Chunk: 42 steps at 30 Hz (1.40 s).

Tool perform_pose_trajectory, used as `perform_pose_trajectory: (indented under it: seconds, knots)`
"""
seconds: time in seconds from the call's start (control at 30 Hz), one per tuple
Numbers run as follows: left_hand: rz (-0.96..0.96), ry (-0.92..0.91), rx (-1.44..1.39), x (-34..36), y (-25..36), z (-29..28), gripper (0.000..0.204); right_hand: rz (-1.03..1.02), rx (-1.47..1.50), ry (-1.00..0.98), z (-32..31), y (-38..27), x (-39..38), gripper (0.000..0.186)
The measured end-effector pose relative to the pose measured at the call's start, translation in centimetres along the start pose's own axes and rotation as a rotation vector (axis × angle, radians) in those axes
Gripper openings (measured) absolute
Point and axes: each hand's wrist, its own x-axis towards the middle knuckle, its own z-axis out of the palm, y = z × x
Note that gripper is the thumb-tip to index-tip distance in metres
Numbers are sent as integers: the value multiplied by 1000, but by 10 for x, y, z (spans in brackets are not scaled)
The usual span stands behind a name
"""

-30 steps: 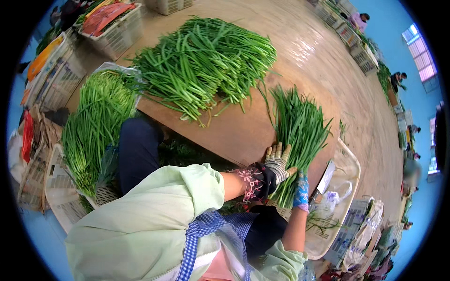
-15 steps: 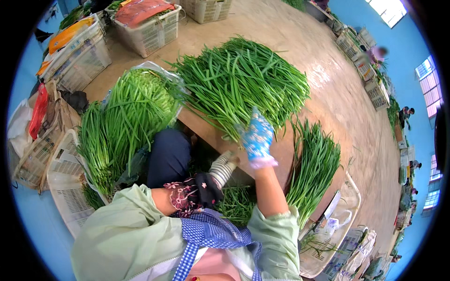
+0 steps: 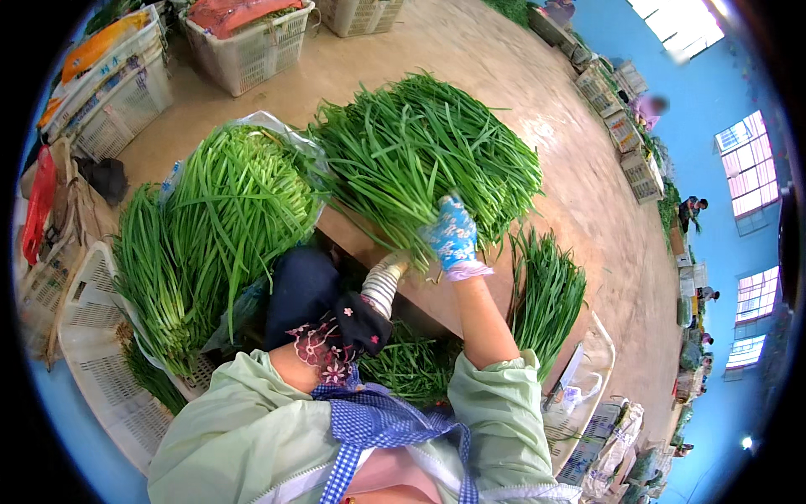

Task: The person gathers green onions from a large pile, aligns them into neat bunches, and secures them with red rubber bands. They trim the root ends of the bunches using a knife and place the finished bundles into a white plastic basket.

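A large heap of garlic chives (image 3: 428, 151) lies on a brown board (image 3: 344, 231) in front of me. My right hand (image 3: 453, 235), in a blue flowered glove, is at the heap's near edge, its fingers bent round some of the stalks. Just to its left, my left hand (image 3: 388, 277) wears a pale striped glove and reaches toward the stalk ends. Its fingers are blurred and partly hidden, so their grip cannot be made out. A smaller bunch of chives (image 3: 550, 290) rests on the board's right side.
At left, chives (image 3: 243, 185) fill a plastic-lined white crate (image 3: 105, 328). Loose green trimmings (image 3: 411, 365) lie below my hands. A knife (image 3: 569, 370) and a white bag sit in a crate at right. Covered crates (image 3: 252, 55) stand beyond; people work along the right wall.
My right hand has drawn down slightly, its fingers now bent over the stalks rather than pointing away. My left hand has moved up toward the heap. The whole view has shifted a little.
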Motion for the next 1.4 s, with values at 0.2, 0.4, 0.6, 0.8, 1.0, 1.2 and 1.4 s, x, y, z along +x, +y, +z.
perform_pose_trajectory:
  seconds: [0.2, 0.4, 0.6, 0.8, 1.0, 1.2, 1.4]
  knots:
    - [-57, -232, -338, 15, -2, 5, 43, -5, -332, -52, -34, -11, 2, 51]
    - [-340, 97, -488, -33, 90, 62, 41, -179, -446, -236, 8, -41, -70, 46]
    - [-208, 33, -552, 3, 31, 11, 30, 88, 772, 179, -34, 1, -64, 24]
    - [-243, 97, -463, 8, 30, 13, 26, -246, -142, -54, 4, 0, -53, 50]
    - [-238, 118, -421, -9, 48, -1, 18, -169, -153, -176, 23, 23, -54, 51]
    - [-216, 91, -371, -8, 50, 8, 21, -240, -403, -147, 19, -16, -67, 70]
    - [-220, -110, -447, -41, 105, 18, 14, -42, -147, -116, 54, -9, -45, 71]
